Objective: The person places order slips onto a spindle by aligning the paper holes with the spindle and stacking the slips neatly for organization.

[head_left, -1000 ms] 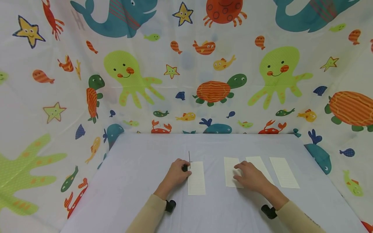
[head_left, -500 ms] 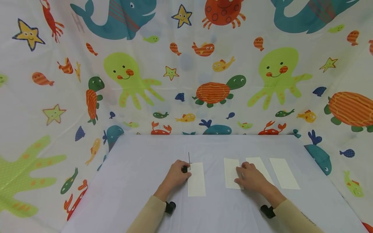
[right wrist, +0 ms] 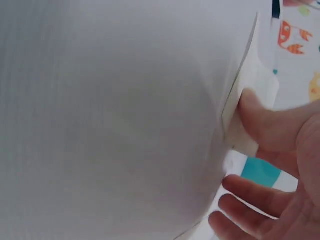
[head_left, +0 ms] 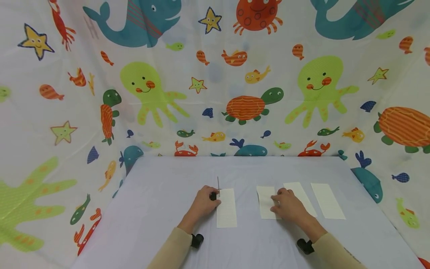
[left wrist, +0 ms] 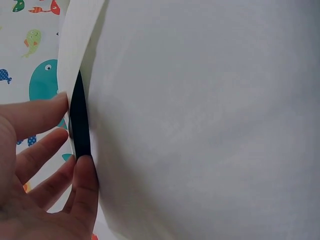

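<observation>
My left hand (head_left: 201, 203) holds a dark thing (head_left: 212, 195) at the left edge of a cream paper slip (head_left: 227, 209). From it a thin straight shaft (head_left: 218, 183) points away over the slip's top left corner; my fingers hide the rest. In the left wrist view the dark piece (left wrist: 80, 120) shows as a smooth strip between thumb and fingertips, along the pale sheet's edge. My right hand (head_left: 290, 205) pinches another paper slip (head_left: 265, 203) by its right side. In the right wrist view this slip (right wrist: 252, 95) bends, with the thumb on it and several other fingers spread apart.
Two more paper slips, a tilted one (head_left: 300, 196) partly behind my right hand and one (head_left: 327, 201) further right, lie on the white table (head_left: 161, 186). A curtain (head_left: 215, 86) printed with sea animals hangs behind and beside the table.
The slip at my right hand has moved slightly towards me and its left edge has curled up. The right fingers have drawn in on it. My left hand stays where it was.
</observation>
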`<action>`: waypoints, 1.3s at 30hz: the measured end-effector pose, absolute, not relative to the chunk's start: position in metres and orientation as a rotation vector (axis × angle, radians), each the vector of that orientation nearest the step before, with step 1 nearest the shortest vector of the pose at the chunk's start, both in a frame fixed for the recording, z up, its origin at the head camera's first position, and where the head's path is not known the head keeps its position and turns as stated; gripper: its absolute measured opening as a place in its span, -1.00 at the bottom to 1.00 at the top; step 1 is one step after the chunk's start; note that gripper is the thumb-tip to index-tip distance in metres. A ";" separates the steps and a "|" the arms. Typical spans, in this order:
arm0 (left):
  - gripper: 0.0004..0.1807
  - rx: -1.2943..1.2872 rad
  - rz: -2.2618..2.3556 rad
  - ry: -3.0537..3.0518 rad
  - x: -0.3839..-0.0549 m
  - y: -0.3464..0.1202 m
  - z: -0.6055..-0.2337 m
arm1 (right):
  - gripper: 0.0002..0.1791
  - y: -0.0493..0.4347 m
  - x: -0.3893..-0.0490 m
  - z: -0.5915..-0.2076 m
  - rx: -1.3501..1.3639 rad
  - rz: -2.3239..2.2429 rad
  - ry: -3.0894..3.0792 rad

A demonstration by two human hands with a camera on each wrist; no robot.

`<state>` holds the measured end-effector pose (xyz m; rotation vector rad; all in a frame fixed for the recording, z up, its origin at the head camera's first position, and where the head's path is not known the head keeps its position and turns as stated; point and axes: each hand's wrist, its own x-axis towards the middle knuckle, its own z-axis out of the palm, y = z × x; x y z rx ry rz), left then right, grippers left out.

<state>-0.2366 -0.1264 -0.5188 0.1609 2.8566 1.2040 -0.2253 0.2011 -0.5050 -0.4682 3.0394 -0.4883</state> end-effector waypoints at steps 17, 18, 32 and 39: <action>-0.65 0.133 1.187 2.867 -0.233 -0.126 -0.516 | -0.47 0.187 -0.224 -0.497 -0.151 -0.855 2.870; -0.66 0.133 1.187 2.867 -0.233 -0.126 -0.516 | -0.44 0.188 -0.225 -0.496 -0.130 -0.904 2.850; -0.66 0.125 1.203 2.865 -0.233 -0.125 -0.517 | -0.61 0.192 -0.227 -0.507 -0.067 -1.215 2.780; -0.65 0.127 1.213 2.871 -0.233 -0.125 -0.518 | -0.77 0.188 -0.227 -0.511 -0.008 -1.298 2.825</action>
